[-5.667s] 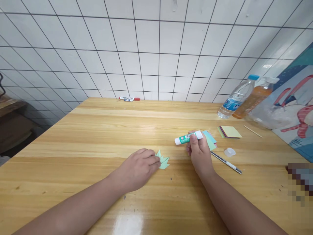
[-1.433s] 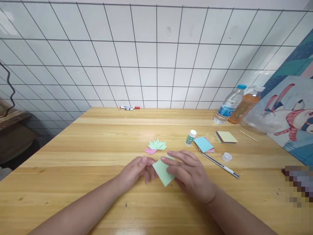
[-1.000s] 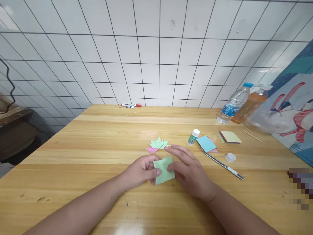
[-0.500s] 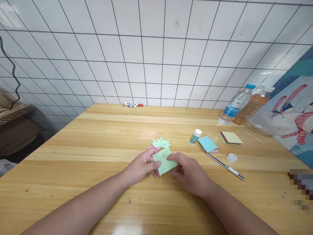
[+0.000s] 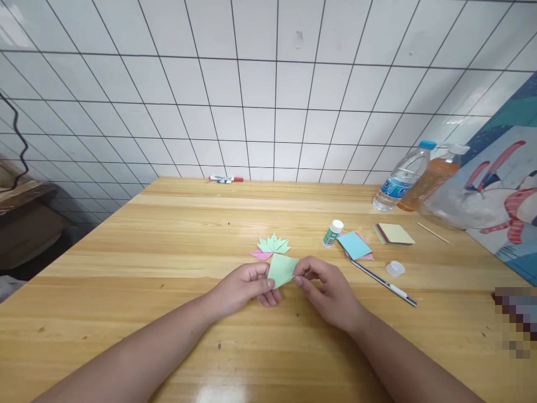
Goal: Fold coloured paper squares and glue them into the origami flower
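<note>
A small green sheet of paper point(image 5: 282, 271) is held between my two hands, just above the table. My left hand point(image 5: 255, 284) pinches its left edge, thumb on top and fingers beneath. At the right corner, my right hand point(image 5: 321, 282) grips the sheet between thumb and fingertips. Right behind the sheet lies a folded paper piece with green pointed leaves point(image 5: 273, 244) and a pink pointed part point(image 5: 262, 255) at its lower left.
To the right stand a glue stick point(image 5: 333, 234), blue paper squares point(image 5: 354, 245), a utility knife point(image 5: 386, 284), a clear cap point(image 5: 395, 268), a yellow-topped paper stack point(image 5: 395, 233) and a thin stick point(image 5: 433, 233). Bottles point(image 5: 400, 179) lean at the back right. Markers point(image 5: 225, 179) lie by the wall.
My right hand has shifted from lying over the sheet to pinching its right corner. The green sheet has turned and now looks narrower; more of the pink part shows.
</note>
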Demonstrator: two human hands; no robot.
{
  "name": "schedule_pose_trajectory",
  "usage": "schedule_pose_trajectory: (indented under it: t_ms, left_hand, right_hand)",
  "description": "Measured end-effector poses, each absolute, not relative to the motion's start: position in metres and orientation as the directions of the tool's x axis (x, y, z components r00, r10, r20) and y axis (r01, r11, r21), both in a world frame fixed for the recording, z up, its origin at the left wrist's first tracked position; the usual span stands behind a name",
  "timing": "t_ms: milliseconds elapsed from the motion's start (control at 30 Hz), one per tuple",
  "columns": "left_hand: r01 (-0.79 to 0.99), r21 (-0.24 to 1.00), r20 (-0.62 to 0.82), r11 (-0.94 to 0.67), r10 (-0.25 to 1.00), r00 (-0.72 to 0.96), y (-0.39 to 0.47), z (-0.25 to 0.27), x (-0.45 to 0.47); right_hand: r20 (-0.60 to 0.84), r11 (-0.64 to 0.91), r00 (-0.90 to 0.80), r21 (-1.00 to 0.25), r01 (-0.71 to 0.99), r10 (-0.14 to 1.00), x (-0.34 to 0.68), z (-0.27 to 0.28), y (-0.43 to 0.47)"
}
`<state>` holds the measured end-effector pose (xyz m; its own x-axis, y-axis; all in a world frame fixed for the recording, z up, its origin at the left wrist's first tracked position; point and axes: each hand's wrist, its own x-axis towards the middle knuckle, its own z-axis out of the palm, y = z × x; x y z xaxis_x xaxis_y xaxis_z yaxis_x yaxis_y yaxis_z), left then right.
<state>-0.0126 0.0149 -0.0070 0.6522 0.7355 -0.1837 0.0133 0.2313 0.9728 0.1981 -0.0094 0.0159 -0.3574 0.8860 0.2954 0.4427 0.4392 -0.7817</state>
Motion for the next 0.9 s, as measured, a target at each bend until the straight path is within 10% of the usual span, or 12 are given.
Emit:
schedule_pose_trajectory:
  t_ms: [900]
  left_hand:
    - [0.203,0.979,-0.124,-0.028,0.708,0.695,0.005,-0.005,-0.005]
  right_hand:
    - [0.247,0.405,-0.344,-0.743,0.533,0.906,0.189,0.010,-0.011]
